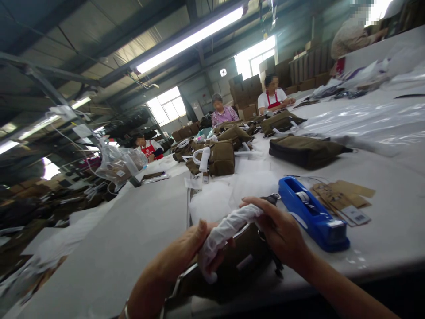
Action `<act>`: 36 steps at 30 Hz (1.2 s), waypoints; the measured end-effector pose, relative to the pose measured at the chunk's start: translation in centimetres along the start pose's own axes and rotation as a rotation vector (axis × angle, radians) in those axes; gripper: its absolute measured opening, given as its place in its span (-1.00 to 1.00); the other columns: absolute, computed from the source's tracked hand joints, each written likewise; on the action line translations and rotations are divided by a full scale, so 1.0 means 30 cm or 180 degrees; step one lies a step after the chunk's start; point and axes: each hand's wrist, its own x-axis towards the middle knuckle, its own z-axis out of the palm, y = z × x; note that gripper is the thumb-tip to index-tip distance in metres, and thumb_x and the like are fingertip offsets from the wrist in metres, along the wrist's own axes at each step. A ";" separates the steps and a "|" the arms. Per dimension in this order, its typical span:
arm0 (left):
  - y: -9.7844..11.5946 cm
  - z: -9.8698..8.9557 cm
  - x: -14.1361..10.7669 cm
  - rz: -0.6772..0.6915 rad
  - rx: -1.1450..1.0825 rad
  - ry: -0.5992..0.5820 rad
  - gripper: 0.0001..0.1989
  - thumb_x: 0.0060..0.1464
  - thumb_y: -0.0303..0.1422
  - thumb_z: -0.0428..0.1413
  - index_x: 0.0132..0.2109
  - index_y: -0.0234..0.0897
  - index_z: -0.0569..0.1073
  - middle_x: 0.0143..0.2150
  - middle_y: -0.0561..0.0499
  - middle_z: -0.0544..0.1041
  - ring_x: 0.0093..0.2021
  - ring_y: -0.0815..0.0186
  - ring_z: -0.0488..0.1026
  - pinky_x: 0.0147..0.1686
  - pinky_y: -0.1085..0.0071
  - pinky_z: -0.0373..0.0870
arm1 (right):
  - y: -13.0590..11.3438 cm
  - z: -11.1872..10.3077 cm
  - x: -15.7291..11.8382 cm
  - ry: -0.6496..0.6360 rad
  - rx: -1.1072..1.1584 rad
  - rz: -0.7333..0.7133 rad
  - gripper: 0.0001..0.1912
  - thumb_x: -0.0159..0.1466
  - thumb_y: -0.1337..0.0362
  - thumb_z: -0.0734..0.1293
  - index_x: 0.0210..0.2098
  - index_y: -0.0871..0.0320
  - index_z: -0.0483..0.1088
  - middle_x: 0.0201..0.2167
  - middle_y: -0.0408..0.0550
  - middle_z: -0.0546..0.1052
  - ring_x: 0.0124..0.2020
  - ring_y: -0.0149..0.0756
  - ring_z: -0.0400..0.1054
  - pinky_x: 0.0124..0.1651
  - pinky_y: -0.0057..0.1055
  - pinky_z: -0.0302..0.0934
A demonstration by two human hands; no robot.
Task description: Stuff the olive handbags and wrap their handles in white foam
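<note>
White-wrapped handle [230, 228] of the brown bag [251, 246] lies between the left hand [191, 248], fingers curled round its near end, and the right hand [282, 230], gripping its far end, long axis slanting from left to right, neither hand nearer.

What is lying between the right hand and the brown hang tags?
The head view shows the blue tape dispenser lying between the right hand and the brown hang tags.
</note>
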 end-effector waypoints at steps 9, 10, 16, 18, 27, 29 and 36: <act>-0.144 -0.014 0.031 0.0247 -0.0455 0.0859 -0.40 0.18 0.17 0.10 -0.37 -0.37 0.47 -0.55 0.07 0.38 -0.55 0.47 0.19 -0.53 0.56 0.14 | 0.054 0.046 0.048 0.0254 0.1098 0.1122 -0.78 0.46 0.10 0.27 -0.04 0.08 0.44 -0.38 -0.21 0.59 -0.36 -0.39 0.46 -0.27 -0.52 0.31; -0.150 -0.018 0.027 0.0258 -0.0291 0.0915 -0.39 0.18 0.17 0.10 -0.37 -0.38 0.50 -0.54 0.06 0.40 -0.54 0.46 0.21 -0.52 0.55 0.15 | 0.056 0.051 0.047 0.0290 0.1159 0.1158 -0.77 0.46 0.10 0.27 -0.04 0.08 0.44 -0.39 -0.20 0.59 -0.37 -0.39 0.46 -0.28 -0.52 0.31; -0.051 -0.028 0.013 0.0544 0.0004 0.1156 -0.18 0.19 0.31 -0.14 0.13 -0.32 0.50 -0.04 -0.20 0.59 -0.11 0.13 0.53 -0.13 0.29 0.49 | 0.030 0.058 0.061 0.0071 0.0542 0.0838 -0.76 0.47 0.12 0.26 -0.02 0.08 0.46 -0.43 -0.21 0.58 -0.40 -0.38 0.46 -0.28 -0.50 0.30; 0.022 -0.011 0.021 0.0579 0.0201 0.1139 -0.24 0.17 0.24 0.03 0.26 -0.24 0.40 0.03 -0.19 0.57 -0.05 0.10 0.55 -0.11 0.29 0.51 | 0.023 0.054 0.073 0.0027 0.0305 0.0619 -0.77 0.48 0.16 0.24 -0.01 0.08 0.47 -0.33 -0.17 0.62 -0.32 -0.36 0.50 -0.22 -0.49 0.32; 0.126 -0.005 0.079 0.0157 -0.1129 0.0735 -0.60 0.06 -0.12 0.35 -0.32 -0.34 0.39 -0.53 0.18 0.33 -0.66 0.63 0.09 -0.66 0.69 0.15 | 0.156 0.022 0.029 -0.0580 -0.0549 -0.0122 -0.56 0.40 0.16 0.33 0.23 0.14 0.37 0.05 0.09 0.59 0.04 -0.08 0.50 0.10 -0.17 0.40; 0.111 -0.018 0.081 0.0185 -0.1587 0.0953 -0.56 0.03 -0.10 0.36 -0.39 -0.32 0.33 -0.58 0.22 0.28 -0.68 0.65 -0.04 -0.70 0.71 0.07 | 0.173 0.033 0.017 -0.0638 -0.0753 -0.0150 -0.48 0.36 0.18 0.39 0.26 0.16 0.34 0.08 0.13 0.56 0.11 -0.02 0.44 0.19 -0.04 0.33; 0.080 0.025 0.014 -0.0075 -0.1796 0.1313 -0.56 -0.02 -0.11 0.40 -0.39 -0.29 0.35 -0.68 0.32 0.07 -0.69 0.63 -0.25 -0.78 0.72 -0.12 | 0.123 0.088 0.020 -0.0554 -0.0201 -0.0129 -0.63 0.22 -0.04 0.50 -0.30 0.17 0.50 -0.37 -0.03 0.58 -0.26 -0.12 0.45 -0.03 -0.10 0.34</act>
